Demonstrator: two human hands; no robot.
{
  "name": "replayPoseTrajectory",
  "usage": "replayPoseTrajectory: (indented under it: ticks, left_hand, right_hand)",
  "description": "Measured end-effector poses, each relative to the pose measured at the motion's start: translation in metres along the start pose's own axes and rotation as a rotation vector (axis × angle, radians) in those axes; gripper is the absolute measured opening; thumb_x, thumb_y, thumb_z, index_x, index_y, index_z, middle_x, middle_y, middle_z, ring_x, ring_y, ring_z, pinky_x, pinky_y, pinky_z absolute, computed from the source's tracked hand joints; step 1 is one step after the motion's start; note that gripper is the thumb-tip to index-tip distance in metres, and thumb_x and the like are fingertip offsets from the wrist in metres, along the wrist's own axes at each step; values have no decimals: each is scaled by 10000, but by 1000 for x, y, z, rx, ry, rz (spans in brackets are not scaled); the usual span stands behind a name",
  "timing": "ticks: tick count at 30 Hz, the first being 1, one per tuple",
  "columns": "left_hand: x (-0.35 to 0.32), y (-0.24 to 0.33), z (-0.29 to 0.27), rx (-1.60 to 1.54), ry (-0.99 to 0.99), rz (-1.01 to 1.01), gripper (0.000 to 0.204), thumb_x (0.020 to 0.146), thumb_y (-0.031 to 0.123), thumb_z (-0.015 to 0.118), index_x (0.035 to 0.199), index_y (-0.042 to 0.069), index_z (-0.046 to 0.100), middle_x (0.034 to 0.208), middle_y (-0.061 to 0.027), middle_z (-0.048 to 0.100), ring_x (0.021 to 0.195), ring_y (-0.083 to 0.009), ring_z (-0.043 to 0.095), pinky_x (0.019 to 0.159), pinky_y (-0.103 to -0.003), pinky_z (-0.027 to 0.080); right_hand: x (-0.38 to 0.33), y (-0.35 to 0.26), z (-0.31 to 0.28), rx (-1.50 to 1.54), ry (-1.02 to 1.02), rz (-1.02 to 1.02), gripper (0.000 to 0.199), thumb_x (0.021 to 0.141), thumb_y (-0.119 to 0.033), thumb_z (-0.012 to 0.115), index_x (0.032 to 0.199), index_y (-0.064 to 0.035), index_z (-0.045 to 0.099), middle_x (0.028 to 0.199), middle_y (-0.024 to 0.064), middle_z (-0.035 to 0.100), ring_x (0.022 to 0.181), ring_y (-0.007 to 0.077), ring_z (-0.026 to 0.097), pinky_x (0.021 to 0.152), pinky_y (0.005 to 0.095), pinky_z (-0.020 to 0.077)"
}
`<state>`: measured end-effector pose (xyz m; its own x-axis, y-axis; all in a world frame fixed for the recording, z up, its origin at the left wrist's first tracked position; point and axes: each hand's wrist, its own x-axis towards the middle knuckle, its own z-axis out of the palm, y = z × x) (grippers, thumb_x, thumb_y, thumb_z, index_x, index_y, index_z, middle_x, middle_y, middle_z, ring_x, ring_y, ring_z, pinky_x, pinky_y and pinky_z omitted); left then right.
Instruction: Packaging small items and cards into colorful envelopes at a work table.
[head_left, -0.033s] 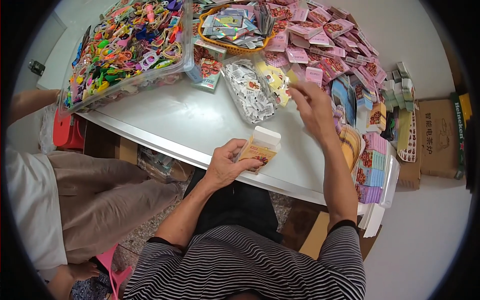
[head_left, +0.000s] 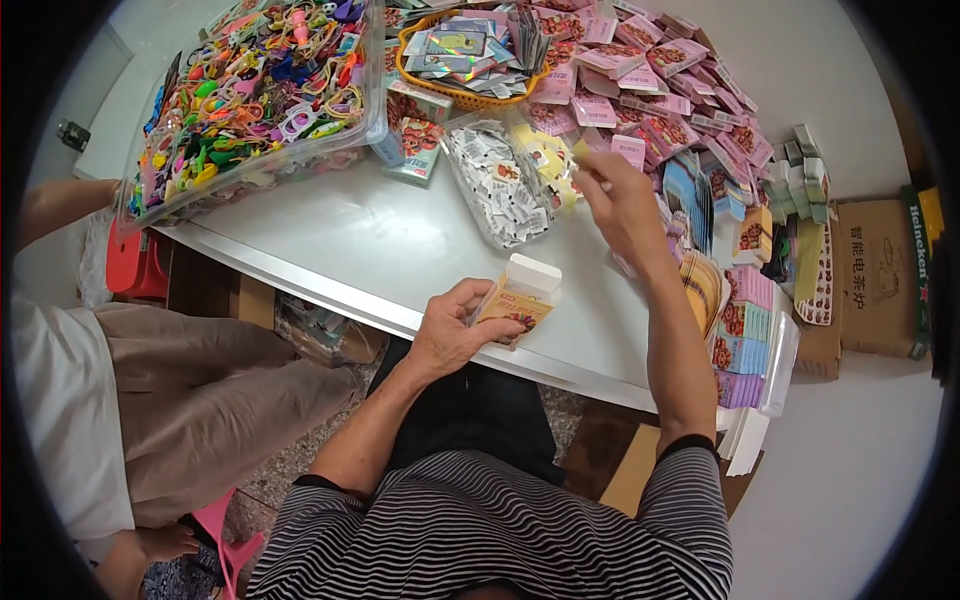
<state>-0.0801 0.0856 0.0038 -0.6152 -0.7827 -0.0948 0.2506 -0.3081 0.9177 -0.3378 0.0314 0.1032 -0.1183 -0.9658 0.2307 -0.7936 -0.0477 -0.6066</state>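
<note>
My left hand grips a small yellow-orange carton just above the table's front edge. The carton's top stands open, its white flap raised. Farther right, my right hand reaches over the table with its fingers curled together beside some yellow printed slips. Whatever may be between its fingertips is too small to make out. Just left of those slips lies a clear plastic tub filled with small white printed packets.
A large clear bin of colourful small trinkets stands at the far left, another person's hand at its side. Behind are a yellow basket of cards and heaped pink boxes. Stacked small cartons line the right edge.
My right hand has shifted slightly to the left and toward the far side. My left hand and the carton stay in place.
</note>
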Motion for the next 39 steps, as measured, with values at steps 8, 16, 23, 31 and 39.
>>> replayPoseTrajectory:
  ticks: [8, 16, 23, 31, 39]
  left_hand:
    - [2, -4, -2, 105, -25, -42, 458, 867, 14, 790, 1261, -66, 572, 1103, -154, 732, 975, -178, 719, 877, -299, 592]
    - [1, -3, -4, 107, -36, -64, 449, 868, 27, 795, 1248, -73, 578, 1099, -152, 734, 978, -171, 714, 880, -293, 587]
    - [2, 0, 1, 62, -20, -46, 444, 880, 74, 795, 1245, -69, 588, 1084, -144, 731, 947, -159, 715, 857, -285, 588]
    - [1, -5, -3, 28, -18, 4, 423, 899, 19, 753, 1258, -83, 552, 1093, -182, 720, 927, -232, 736, 811, -347, 640]
    - [0, -4, -3, 137, -48, -5, 441, 883, 22, 775, 1262, -69, 568, 1078, -158, 724, 919, -189, 729, 829, -303, 607]
  right_hand:
    - [50, 52, 44, -470, -117, -72, 284, 779, -198, 759, 882, 55, 684, 934, 228, 687, 950, 396, 645, 830, 476, 513]
    - [43, 53, 32, -210, -45, 22, 198, 874, -183, 707, 891, 14, 690, 791, 192, 679, 726, 356, 657, 697, 434, 508]
    - [29, 62, 13, -145, 141, -221, 215, 947, -180, 683, 979, 29, 721, 780, 122, 684, 713, 191, 638, 684, 323, 505]
    - [-23, -25, -29, 437, -143, 222, 138, 896, -148, 757, 920, -12, 765, 742, -5, 638, 696, 78, 552, 604, 252, 421]
    - [-57, -52, -19, 11, -619, 49, 199, 852, -174, 805, 904, 11, 751, 750, 48, 677, 666, 115, 593, 606, 305, 469]
